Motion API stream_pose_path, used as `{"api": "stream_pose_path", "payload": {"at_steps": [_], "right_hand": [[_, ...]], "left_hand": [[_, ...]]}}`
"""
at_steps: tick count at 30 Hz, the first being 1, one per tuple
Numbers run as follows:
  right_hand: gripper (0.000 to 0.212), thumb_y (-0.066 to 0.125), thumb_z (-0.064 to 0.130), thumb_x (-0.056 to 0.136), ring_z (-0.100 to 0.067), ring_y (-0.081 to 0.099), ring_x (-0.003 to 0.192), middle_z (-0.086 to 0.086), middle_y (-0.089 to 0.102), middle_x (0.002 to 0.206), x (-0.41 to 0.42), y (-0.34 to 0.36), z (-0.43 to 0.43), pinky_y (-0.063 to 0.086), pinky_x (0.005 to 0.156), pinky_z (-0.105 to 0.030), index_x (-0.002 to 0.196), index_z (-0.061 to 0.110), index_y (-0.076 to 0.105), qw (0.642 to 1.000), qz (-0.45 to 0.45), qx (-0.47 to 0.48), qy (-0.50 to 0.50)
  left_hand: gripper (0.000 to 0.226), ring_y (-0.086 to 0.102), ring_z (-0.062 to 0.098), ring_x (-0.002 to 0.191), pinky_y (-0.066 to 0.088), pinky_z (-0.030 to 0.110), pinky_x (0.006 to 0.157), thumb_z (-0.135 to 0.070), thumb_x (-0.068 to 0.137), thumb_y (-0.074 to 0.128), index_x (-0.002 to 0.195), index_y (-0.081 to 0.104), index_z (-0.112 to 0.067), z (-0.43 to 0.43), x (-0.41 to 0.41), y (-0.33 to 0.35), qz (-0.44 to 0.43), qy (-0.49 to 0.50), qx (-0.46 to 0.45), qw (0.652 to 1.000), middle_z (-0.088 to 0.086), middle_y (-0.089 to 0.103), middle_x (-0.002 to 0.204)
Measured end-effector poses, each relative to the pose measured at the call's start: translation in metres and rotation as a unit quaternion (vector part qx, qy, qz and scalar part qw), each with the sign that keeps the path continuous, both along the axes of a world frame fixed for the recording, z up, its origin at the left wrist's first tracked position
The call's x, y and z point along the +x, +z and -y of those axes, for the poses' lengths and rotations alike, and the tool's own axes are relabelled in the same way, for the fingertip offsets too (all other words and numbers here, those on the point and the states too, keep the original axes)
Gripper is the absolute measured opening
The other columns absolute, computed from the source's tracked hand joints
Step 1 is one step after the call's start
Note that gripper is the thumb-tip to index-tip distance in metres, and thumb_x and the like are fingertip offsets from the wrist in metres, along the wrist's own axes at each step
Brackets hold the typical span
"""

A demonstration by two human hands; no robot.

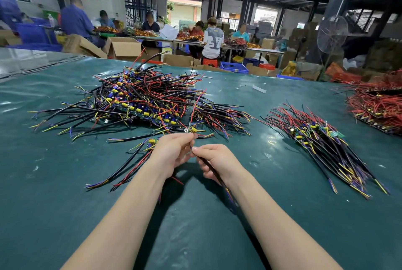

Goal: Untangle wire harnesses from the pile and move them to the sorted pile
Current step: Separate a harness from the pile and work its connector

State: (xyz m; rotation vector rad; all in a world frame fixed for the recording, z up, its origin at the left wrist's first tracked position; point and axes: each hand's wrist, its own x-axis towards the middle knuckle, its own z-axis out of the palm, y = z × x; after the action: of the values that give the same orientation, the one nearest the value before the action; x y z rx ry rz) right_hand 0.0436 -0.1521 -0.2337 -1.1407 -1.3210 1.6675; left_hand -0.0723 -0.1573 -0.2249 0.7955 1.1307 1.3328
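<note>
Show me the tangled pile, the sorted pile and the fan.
Tangled pile (139, 97), head view, on its dense middle.
Sorted pile (322, 139), head view, on its black cables.
Fan (332, 35), head view, on its round grille.

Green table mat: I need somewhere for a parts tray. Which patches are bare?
Bare: the green table mat nearest the person, and between the tangled wire pile and the aligned sorted pile. Crowded: around both piles.

On the worktop (65, 182) the tangled pile (139, 97) lay ahead to the left, the sorted pile (326, 141) to the right, a third heap (378, 102) farther right, and both hands (174, 152) met between the piles, nearer the viewer.
</note>
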Motion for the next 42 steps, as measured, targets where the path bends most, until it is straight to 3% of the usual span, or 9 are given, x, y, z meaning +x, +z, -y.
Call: {"api": "stream_pose_path", "payload": {"at_steps": [5, 10, 17, 20, 24, 28, 31, 34, 42], "right_hand": [[0.026, 0.047, 0.017, 0.096, -0.001, 0.031, 0.028, 0.007, 0.040, 0.041, -0.001, 0.001, 0.001, 0.021, 0.030, -0.008, 0.072, 0.010, 0.054, 1.000, -0.012, -0.010, 0.014], [0.022, 0.044, 0.011, 0.096, 0.000, 0.034, 0.031, 0.008, 0.044, 0.042, -0.004, 0.003, 0.003, 0.024, 0.030, -0.010, 0.079, 0.008, 0.057, 0.997, -0.074, 0.011, 0.035], [0.024, 0.051, 0.009, 0.092, -0.003, 0.026, 0.031, 0.007, 0.042, 0.040, -0.001, 0.003, 0.004, 0.015, 0.035, -0.008, 0.069, 0.010, 0.058, 0.992, 0.018, 0.107, 0.064], [0.027, 0.054, 0.010, 0.090, -0.005, 0.022, 0.029, 0.004, 0.041, 0.038, -0.003, 0.005, 0.006, 0.014, 0.035, -0.008, 0.063, 0.012, 0.055, 0.983, 0.106, 0.100, 0.110], [0.031, 0.052, 0.014, 0.091, -0.005, 0.019, 0.024, 0.008, 0.033, 0.029, -0.008, -0.002, 0.005, 0.014, 0.033, -0.009, 0.060, 0.012, 0.051, 0.964, 0.230, 0.122, 0.050], [0.029, 0.046, 0.014, 0.095, -0.003, 0.023, 0.026, 0.007, 0.039, 0.036, -0.002, -0.002, 0.004, 0.015, 0.033, -0.008, 0.067, 0.010, 0.053, 0.992, 0.093, 0.065, 0.058], [0.026, 0.047, 0.013, 0.095, -0.002, 0.026, 0.027, 0.007, 0.042, 0.038, 0.005, 0.000, 0.000, 0.016, 0.033, -0.007, 0.070, 0.009, 0.055, 0.998, 0.012, 0.050, 0.033], [0.025, 0.048, 0.012, 0.094, -0.002, 0.025, 0.027, 0.007, 0.042, 0.038, 0.006, -0.001, -0.001, 0.015, 0.034, -0.007, 0.071, 0.009, 0.056, 0.998, 0.006, 0.059, 0.037], [0.023, 0.053, 0.009, 0.091, -0.003, 0.024, 0.028, 0.008, 0.044, 0.038, 0.003, -0.003, 0.002, 0.014, 0.036, -0.008, 0.069, 0.012, 0.059, 0.990, 0.063, 0.117, 0.040]], "left_hand": [[0.021, 0.062, 0.003, 0.048, 0.053, 0.016, 0.049, -0.004, 0.094, 0.048, 0.075, 0.057, -0.007, 0.000, -0.005, 0.004, -0.057, 0.037, 0.072, 0.995, 0.000, 0.065, 0.058], [0.020, 0.063, 0.003, 0.047, 0.052, 0.016, 0.047, 0.001, 0.094, 0.045, 0.077, 0.054, -0.003, 0.001, -0.009, 0.007, 0.072, 0.085, 0.085, 0.990, 0.009, 0.062, 0.070], [0.023, 0.064, 0.005, 0.046, 0.053, 0.016, 0.048, 0.005, 0.095, 0.039, 0.076, 0.052, 0.001, -0.004, -0.023, 0.009, 0.149, 0.140, 0.066, 0.977, 0.012, 0.058, 0.077], [0.022, 0.062, 0.005, 0.044, 0.052, 0.015, 0.046, 0.007, 0.095, 0.040, 0.077, 0.053, 0.003, -0.002, -0.019, 0.009, 0.119, 0.123, 0.053, 0.984, 0.013, 0.058, 0.076], [0.012, 0.062, 0.006, 0.044, 0.054, 0.019, 0.048, 0.006, 0.094, 0.042, 0.090, 0.052, 0.005, 0.000, -0.015, 0.005, 0.083, 0.136, 0.052, 0.986, 0.013, 0.058, 0.077], [0.005, 0.058, 0.014, 0.064, 0.056, 0.023, 0.055, -0.002, 0.093, 0.050, 0.096, 0.054, -0.002, 0.000, -0.022, 0.000, 0.113, 0.149, 0.033, 0.982, 0.008, 0.057, 0.076], [0.009, 0.057, 0.011, 0.055, 0.055, 0.019, 0.049, -0.006, 0.089, 0.058, 0.080, 0.059, -0.005, 0.000, -0.027, 0.001, 0.075, 0.129, 0.024, 0.989, 0.002, 0.059, 0.061], [0.012, 0.058, 0.004, 0.043, 0.053, 0.017, 0.047, -0.004, 0.088, 0.059, 0.076, 0.060, -0.006, 0.001, -0.026, 0.002, 0.063, 0.101, 0.020, 0.993, -0.004, 0.060, 0.047], [0.010, 0.064, 0.008, 0.051, 0.056, 0.019, 0.052, 0.004, 0.083, 0.061, 0.084, 0.058, -0.005, 0.000, -0.027, 0.002, 0.016, 0.099, 0.027, 0.995, 0.007, 0.065, 0.073]]}}
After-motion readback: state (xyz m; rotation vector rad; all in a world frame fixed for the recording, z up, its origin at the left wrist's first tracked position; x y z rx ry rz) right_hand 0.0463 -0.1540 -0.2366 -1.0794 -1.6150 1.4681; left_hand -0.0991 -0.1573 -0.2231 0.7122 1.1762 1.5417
